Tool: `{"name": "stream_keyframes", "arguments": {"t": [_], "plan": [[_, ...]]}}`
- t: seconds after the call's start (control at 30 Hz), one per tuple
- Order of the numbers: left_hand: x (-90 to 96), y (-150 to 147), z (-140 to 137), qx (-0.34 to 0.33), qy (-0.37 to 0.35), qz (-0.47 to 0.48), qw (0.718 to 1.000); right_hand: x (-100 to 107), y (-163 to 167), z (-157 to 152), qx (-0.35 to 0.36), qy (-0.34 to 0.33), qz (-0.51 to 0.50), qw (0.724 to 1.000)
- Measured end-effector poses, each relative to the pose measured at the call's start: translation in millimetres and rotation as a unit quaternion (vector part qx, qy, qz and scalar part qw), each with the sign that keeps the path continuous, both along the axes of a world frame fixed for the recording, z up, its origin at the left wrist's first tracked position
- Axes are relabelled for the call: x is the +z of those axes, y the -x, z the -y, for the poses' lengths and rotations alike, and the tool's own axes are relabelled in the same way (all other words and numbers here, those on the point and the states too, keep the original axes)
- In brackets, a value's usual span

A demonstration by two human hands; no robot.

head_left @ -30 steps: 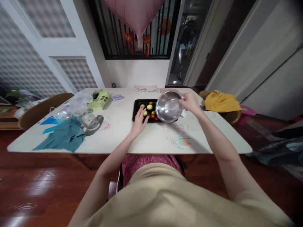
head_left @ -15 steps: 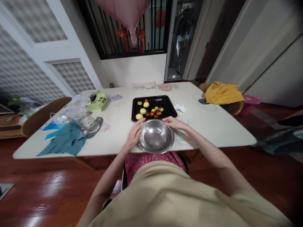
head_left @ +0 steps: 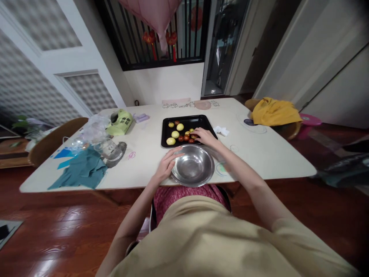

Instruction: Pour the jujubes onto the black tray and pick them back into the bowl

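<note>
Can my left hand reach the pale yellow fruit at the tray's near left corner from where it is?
Probably yes: your left hand is by the left rim of the metal bowl, just short of the pale yellow fruit, and only the near edge of the black tray seems to lie between.

The right hand (head_left: 206, 137) covers some small fruits (head_left: 180, 138), so whether it grips one cannot be told. The left hand (head_left: 166, 164) hides part of the metal bowl (head_left: 192, 166). The top edge crops the pink balloon (head_left: 152, 15); a yellow cloth (head_left: 273, 112) conceals much of a chair (head_left: 292, 131).
</note>
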State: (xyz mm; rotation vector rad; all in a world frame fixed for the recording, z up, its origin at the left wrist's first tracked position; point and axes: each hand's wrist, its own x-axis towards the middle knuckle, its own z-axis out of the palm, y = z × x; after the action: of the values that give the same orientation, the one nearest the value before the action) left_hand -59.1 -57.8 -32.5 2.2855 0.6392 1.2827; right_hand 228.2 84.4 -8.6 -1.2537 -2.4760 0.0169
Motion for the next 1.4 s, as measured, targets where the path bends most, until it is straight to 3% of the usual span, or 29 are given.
{"name": "stream_keyframes", "arguments": {"t": [0.13, 0.23, 0.4, 0.5, 0.6, 0.77, 1.03, 1.23, 1.4], "plan": [[-0.3, 1, 0, 0.005, 0.006, -0.001, 1.000, 6, -2, 0, -0.010, 0.020, 0.009, 1.000], [-1.1, 1, 0, 0.007, 0.007, -0.005, 1.000, 14, -5, 13, -0.010, 0.006, -0.049, 0.999], [-1.5, 0, 0, 0.008, 0.006, -0.002, 1.000, 28, -6, 71, 0.073, -0.011, -0.182, 0.981], [-0.5, -1, 1, 0.008, 0.009, 0.003, 1.000, 30, -1, 109, 0.140, 0.037, -0.162, 0.976], [0.8, -1, 2, 0.010, 0.013, 0.004, 1.000, 26, 5, 131, 0.156, 0.093, -0.111, 0.977], [2.0, -1, 3, 0.022, 0.019, -0.007, 1.000, 16, 16, 135, 0.147, 0.107, -0.049, 0.982], [2.9, 0, 3, 0.027, 0.023, -0.011, 0.999, 13, 19, 133, 0.143, 0.110, -0.041, 0.983], [5.2, 0, 3, 0.021, 0.022, -0.004, 1.000, 18, 0, 150, 0.125, 0.068, -0.158, 0.977], [2.5, 0, 3, 0.031, 0.024, -0.006, 0.999, -2, -9, 170, 0.096, 0.008, -0.271, 0.958]]}}
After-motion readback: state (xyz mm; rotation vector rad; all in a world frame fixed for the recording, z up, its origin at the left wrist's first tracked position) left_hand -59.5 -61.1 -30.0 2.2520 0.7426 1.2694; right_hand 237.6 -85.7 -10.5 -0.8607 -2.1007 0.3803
